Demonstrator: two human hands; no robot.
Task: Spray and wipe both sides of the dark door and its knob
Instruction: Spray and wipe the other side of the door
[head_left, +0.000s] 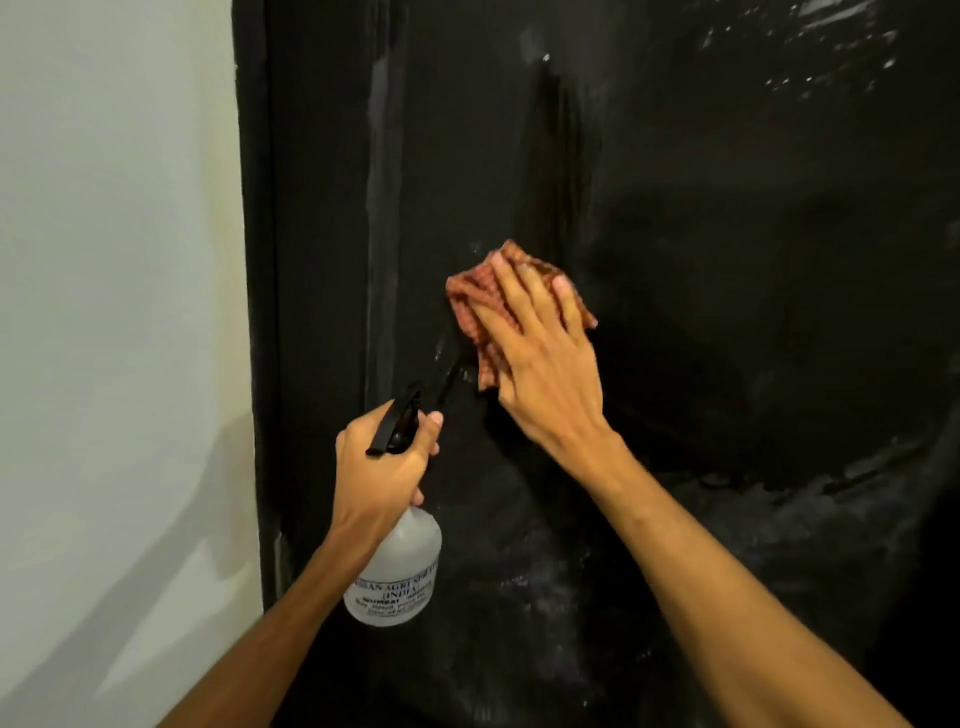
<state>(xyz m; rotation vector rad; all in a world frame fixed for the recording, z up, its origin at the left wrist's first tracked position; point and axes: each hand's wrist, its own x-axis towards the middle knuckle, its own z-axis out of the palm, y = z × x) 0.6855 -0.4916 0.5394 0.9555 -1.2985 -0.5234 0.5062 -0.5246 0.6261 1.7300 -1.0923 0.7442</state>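
The right hand (540, 358) presses flat, fingers spread, on a red checked cloth (488, 306) against the dark door (727, 234). At its seven o'clock, the left hand (382, 467) grips a spray bottle (397, 566). Wet streaks at one o'clock suggest wiping is partway; the knob is out of view and, judging by this, the other side remains.

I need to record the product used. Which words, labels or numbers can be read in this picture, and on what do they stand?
"...AN AGRI SPR..." on the spray bottle, first line; start and end unclear.
"(INDIA)" on the bottle, second line.
"MUMBAI" probably, third line; the rest is blurred.
Smaller lines beneath: too blurred to read.
Dark door, checked cloth: no text.
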